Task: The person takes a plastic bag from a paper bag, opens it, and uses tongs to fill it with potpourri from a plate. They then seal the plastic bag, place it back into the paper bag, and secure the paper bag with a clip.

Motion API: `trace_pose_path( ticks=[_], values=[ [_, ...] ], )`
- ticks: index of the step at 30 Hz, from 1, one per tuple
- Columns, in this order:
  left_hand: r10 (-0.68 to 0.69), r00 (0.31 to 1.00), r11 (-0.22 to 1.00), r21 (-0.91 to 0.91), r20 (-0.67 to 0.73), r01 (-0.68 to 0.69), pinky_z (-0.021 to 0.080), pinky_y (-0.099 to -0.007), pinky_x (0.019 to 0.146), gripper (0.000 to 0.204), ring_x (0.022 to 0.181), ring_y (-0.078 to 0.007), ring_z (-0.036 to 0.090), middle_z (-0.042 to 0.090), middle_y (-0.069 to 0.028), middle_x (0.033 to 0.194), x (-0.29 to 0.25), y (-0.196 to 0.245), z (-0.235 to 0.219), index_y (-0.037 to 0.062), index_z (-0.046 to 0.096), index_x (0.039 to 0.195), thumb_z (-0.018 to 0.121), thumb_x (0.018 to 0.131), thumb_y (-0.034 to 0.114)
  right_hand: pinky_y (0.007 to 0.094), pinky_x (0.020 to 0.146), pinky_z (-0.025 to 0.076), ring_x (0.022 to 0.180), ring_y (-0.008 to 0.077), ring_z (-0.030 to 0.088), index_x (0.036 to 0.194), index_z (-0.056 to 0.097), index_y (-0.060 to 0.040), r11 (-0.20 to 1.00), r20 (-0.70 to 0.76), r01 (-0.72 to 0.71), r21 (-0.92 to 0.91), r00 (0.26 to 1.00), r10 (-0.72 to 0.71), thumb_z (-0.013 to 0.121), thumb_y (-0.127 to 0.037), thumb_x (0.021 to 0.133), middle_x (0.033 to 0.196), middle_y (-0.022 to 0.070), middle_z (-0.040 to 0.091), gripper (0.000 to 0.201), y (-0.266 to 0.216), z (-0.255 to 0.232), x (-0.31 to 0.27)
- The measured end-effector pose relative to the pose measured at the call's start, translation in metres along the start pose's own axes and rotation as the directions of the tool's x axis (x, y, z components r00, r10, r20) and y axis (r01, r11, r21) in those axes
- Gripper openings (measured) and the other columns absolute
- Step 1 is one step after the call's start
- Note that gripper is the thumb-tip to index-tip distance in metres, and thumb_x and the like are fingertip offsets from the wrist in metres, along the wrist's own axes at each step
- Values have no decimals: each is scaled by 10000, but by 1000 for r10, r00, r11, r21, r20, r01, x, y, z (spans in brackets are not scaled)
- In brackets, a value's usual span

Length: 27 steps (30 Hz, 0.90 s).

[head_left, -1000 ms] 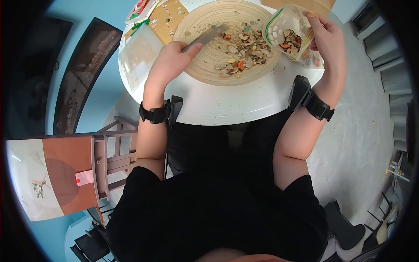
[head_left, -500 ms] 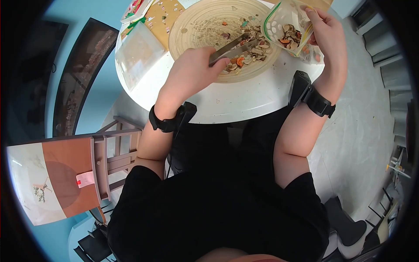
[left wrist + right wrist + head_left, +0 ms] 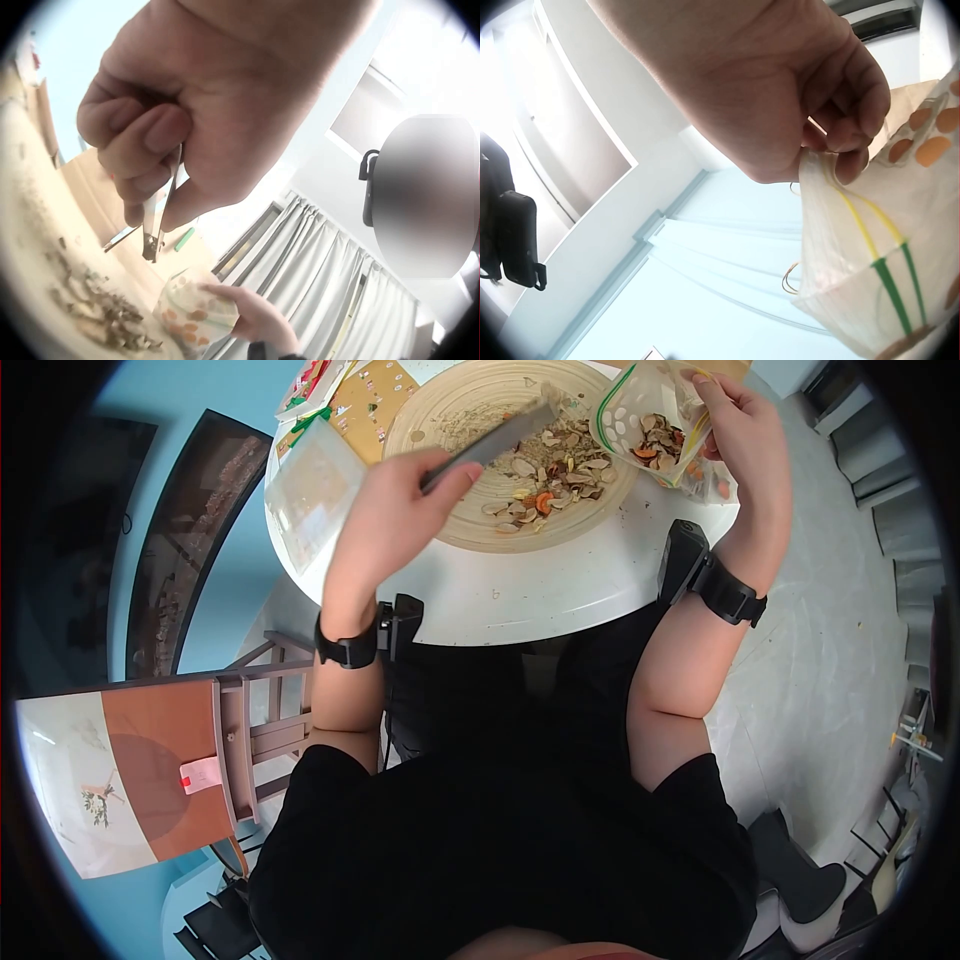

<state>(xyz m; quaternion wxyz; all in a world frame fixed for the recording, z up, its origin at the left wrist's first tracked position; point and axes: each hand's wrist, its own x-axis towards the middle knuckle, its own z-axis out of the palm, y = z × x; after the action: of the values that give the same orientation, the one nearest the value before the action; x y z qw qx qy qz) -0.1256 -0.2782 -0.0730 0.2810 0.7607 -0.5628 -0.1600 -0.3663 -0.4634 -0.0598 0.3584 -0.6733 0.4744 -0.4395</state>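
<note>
My left hand [image 3: 405, 510] grips metal tongs [image 3: 500, 438], thumb on one side and curled fingers on the other. Their tips, blurred, reach over the middle of a round wooden plate [image 3: 450, 532]. Dried slices [image 3: 565, 485], mostly pale brown with a few orange pieces, lie on its near right part among fine crumbs. In the left wrist view the tongs [image 3: 152, 229] point down, with no slice showing at the tips. My right hand [image 3: 748, 440] pinches the rim of a clear zip bag [image 3: 625, 435] with similar slices inside, its mouth tipped toward the plate.
Another clear bag [image 3: 712, 485] with orange bits lies below the held one. On the left of the white table [image 3: 500, 605] are a flat clear bag [image 3: 312, 490], a sticker-covered brown sheet [image 3: 368, 410] and a red-and-white box [image 3: 308, 388]. Crumbs dot the tabletop.
Half a second ago the tongs were at the slices near the bag; now my left hand has drawn back left, with the tongs pointing farther away. My right hand and the bag hardly moved.
</note>
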Motion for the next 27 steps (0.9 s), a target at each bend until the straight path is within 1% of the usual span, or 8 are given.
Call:
trace_pose_path(
  ticks=[3,6,9,12,15,18,21,27],
  values=[
    [23,999,1000,-18,-23,-23,304,-260,539,382,615,-48,383,475,34,634,5,26,-22,-31,690,885,703,987,337,281,497,459,551,116,583,1114,735,48,1000,8,-1,20,1000,1,586,-231,1005,707,53,666,334,1,1,1],
    [176,980,984,-19,-96,-178,304,-253,544,391,622,-43,402,488,32,641,15,54,-14,-21,710,900,719,973,363,247,557,448,551,71,474,1190,771,-102,995,89,-101,27,991,98,645,-340,982,681,-33,553,341,30,1,25],
    [144,984,989,26,-101,-142,316,-250,552,421,625,-47,423,505,28,645,20,55,-9,-29,712,904,721,963,388,248,560,449,548,73,468,1186,772,-106,994,89,-104,41,991,100,645,-346,983,679,-36,544,339,36,-2,27],
    [4,996,995,-98,-86,-13,353,-270,562,483,631,-70,456,531,6,651,23,22,-13,-44,713,908,710,952,437,249,562,448,551,76,466,1178,773,-104,991,69,-120,50,991,117,646,-349,984,680,-39,537,337,41,-5,28],
    [-193,978,979,43,-80,197,375,-298,567,528,626,-96,470,534,-12,650,29,-10,-7,-49,710,887,692,948,475,240,559,442,560,72,470,1179,772,-101,993,51,-120,25,992,118,650,-346,983,685,-43,541,337,47,-8,31],
    [-236,971,956,172,-33,238,484,-354,622,587,620,-211,600,636,-144,666,41,-36,7,-79,729,923,672,935,506,226,557,432,571,59,473,1195,764,-91,990,77,-129,58,989,124,653,-333,984,711,-46,572,340,46,-7,31],
    [-197,979,975,100,-44,200,387,-302,568,561,617,-109,474,529,-18,647,37,-40,17,-32,707,844,679,945,519,284,499,461,551,121,590,1133,730,47,998,-5,-4,64,1000,4,584,-228,1003,720,57,672,337,11,-6,3],
    [-224,952,974,42,208,221,453,-351,602,567,604,-205,574,556,-102,602,27,-14,12,-47,740,932,671,933,515,284,499,469,556,124,602,1163,719,52,1000,23,-9,21,1000,9,578,-226,1004,737,64,681,350,6,-7,2]
  ],
)
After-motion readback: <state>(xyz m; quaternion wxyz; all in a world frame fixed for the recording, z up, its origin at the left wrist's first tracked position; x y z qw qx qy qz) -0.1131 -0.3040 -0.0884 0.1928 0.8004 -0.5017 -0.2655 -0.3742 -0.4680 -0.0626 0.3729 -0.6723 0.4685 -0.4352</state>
